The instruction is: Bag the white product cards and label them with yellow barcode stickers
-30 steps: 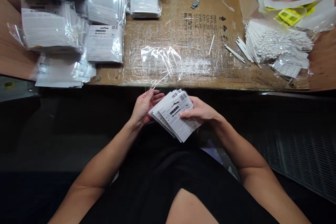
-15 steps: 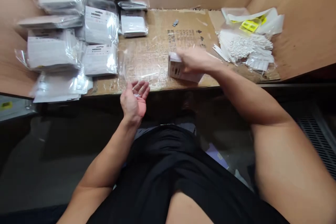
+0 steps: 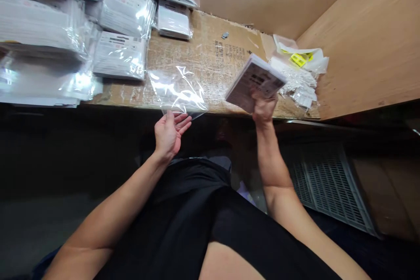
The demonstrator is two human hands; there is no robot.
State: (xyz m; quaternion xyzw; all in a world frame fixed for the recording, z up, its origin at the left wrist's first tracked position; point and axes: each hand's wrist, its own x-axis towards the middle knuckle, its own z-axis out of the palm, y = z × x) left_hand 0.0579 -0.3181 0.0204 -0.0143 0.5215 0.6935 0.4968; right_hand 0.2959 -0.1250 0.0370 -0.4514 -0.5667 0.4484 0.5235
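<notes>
My right hand (image 3: 264,108) grips a stack of white printed packets (image 3: 256,82) from below and holds it up, tilted, over the table's front edge. My left hand (image 3: 169,134) is palm up with its fingers apart, below the edge. A crumpled clear plastic bag (image 3: 177,92) lies just beyond those fingertips and seems to touch them. I cannot tell whether the fingers pinch it.
Several plastic-wrapped stacks of white packets (image 3: 120,57) crowd the left of the cardboard-covered table (image 3: 210,59). White strips in a bag (image 3: 297,83) lie at right, near a small metal piece (image 3: 225,35). Wooden panels (image 3: 361,39) wall the back and right.
The stack has gone from both hands to my right hand, which pressed it to the table and now lifts it. My left hand has let go and opened. The view has swung right.
</notes>
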